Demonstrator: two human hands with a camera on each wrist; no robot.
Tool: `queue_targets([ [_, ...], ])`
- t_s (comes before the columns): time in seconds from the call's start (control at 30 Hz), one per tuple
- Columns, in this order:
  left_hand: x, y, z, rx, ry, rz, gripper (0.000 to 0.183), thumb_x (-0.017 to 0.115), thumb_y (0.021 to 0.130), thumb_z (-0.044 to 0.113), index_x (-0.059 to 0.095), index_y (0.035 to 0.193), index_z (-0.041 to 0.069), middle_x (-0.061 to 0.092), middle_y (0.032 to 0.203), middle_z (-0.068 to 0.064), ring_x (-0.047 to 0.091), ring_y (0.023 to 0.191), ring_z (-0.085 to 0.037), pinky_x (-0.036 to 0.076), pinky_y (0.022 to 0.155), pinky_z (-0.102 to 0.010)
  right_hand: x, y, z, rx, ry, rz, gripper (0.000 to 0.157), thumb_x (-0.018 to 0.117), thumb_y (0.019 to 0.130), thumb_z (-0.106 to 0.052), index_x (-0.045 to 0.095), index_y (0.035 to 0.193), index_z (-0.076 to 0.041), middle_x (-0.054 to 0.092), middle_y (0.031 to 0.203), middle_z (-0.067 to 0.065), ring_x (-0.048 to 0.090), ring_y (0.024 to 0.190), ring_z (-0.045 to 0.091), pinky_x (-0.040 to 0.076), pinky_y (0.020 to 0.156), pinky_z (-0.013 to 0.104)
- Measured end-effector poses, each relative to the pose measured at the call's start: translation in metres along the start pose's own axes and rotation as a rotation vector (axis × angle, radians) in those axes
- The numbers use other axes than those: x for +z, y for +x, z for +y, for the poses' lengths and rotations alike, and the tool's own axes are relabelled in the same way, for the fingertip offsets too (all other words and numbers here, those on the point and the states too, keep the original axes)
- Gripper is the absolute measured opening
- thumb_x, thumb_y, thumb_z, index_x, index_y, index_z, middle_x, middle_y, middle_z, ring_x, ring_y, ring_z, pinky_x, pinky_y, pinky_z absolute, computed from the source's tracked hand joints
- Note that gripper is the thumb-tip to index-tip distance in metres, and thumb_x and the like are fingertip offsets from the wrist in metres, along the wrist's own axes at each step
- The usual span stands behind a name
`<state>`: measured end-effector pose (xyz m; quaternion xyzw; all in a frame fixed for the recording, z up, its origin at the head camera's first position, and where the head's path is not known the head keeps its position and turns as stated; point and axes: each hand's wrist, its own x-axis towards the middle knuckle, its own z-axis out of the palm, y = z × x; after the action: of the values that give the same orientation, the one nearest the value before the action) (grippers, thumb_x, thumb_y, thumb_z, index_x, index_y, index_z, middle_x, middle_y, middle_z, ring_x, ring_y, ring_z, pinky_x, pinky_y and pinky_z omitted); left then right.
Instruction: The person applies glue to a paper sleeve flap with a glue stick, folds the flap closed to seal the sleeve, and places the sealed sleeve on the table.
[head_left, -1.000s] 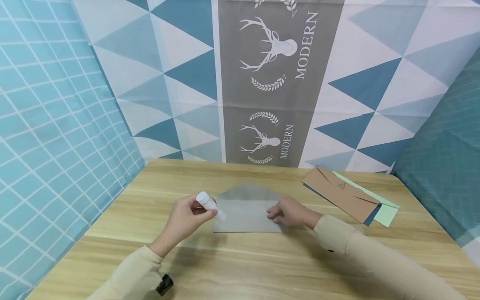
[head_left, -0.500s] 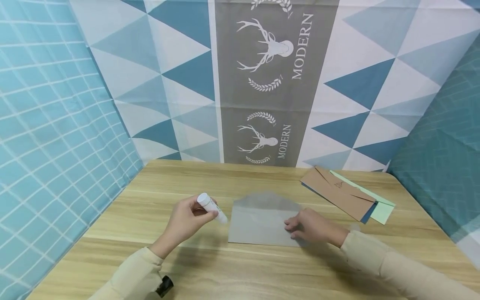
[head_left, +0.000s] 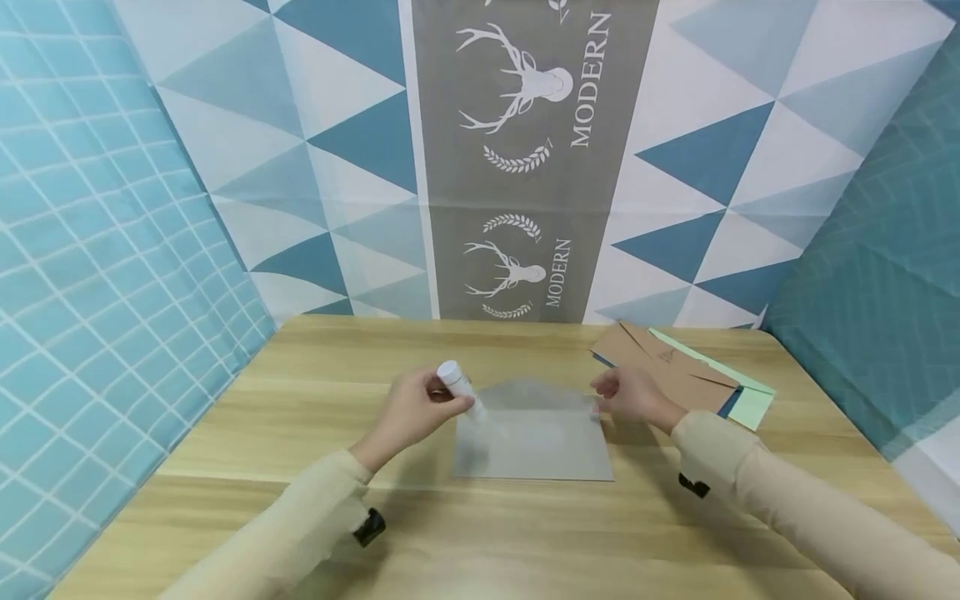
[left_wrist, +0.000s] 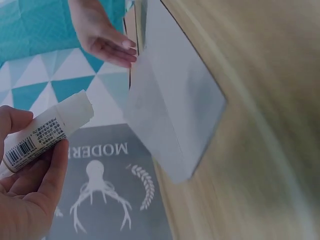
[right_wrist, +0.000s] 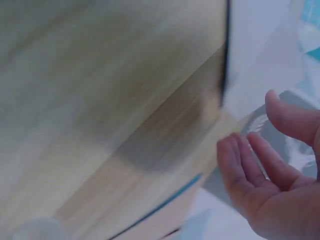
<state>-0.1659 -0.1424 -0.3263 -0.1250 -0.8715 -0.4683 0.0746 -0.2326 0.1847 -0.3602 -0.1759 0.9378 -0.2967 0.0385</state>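
Two roles: the left hand [head_left: 408, 410] grips a white tube [head_left: 457, 381]; the right hand [head_left: 632, 393], relaxed, apparently empty, should steady the grey envelope [head_left: 551, 448].

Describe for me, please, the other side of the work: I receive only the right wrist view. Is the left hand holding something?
Observer: Yes. In the head view, the left hand holds a white tube.

Operator: Thank you. This tube is fully outside my picture. Does its end touch any paper, or does it stay apart?

Observer: Apart. The left wrist view shows a gap between the end of the tube and the grey envelope.
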Motion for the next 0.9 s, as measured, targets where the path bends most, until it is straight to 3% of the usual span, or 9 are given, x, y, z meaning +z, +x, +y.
queue_targets([
  [0.2,0.027,0.031,0.004,0.052,0.04,-0.084,0.018,0.077,0.077,0.012,0.07,0.089,0.001,0.074,0.085,-0.013,0.071,0.077,-0.018,0.058,0.066,-0.022,0.002,0.03,0.009,0.118,0.025,-0.059,0.025,0.08,0.076,-0.011,0.072,0.095,0.002,0.073,0.089,0.014,0.065,0.076,0.016,0.056,0.069,0.028],
  [0.33,0.048,0.042,0.003,0.098,0.029,-0.18,0.02,0.077,0.077,0.011,0.07,0.091,-0.001,0.075,0.088,-0.016,0.072,0.079,-0.019,0.057,0.067,-0.019,0.005,0.036,0.013,0.143,-0.045,-0.067,0.018,0.083,0.07,-0.007,0.073,0.083,0.0,0.072,0.078,0.009,0.059,0.066,0.011,0.052,0.062,0.022],
  [0.43,0.06,0.047,0.005,0.098,0.008,-0.208,0.021,0.078,0.076,0.011,0.07,0.092,0.0,0.075,0.089,-0.015,0.071,0.081,-0.019,0.056,0.068,-0.018,0.005,0.037,0.013,0.154,-0.076,-0.079,0.016,0.084,0.069,-0.005,0.072,0.079,-0.001,0.071,0.074,0.009,0.06,0.061,0.01,0.053,0.061,0.022],
  [0.6,0.076,0.054,0.004,0.08,-0.018,-0.227,0.022,0.079,0.075,0.01,0.071,0.093,0.002,0.075,0.09,-0.013,0.071,0.082,-0.017,0.055,0.07,-0.017,0.005,0.037,0.007,0.117,-0.125,-0.088,0.013,0.083,0.069,-0.003,0.071,0.074,-0.001,0.07,0.069,0.007,0.062,0.054,0.011,0.054,0.058,0.024],
  [0.9,0.095,0.06,0.001,0.082,-0.047,-0.259,0.019,0.079,0.075,0.008,0.071,0.092,0.002,0.075,0.09,-0.013,0.067,0.078,-0.011,0.052,0.068,-0.014,0.008,0.036,0.001,0.034,-0.223,-0.052,0.022,0.084,0.069,-0.006,0.064,0.059,-0.007,0.057,0.056,-0.002,0.048,0.055,0.009,0.041,0.051,0.018],
])
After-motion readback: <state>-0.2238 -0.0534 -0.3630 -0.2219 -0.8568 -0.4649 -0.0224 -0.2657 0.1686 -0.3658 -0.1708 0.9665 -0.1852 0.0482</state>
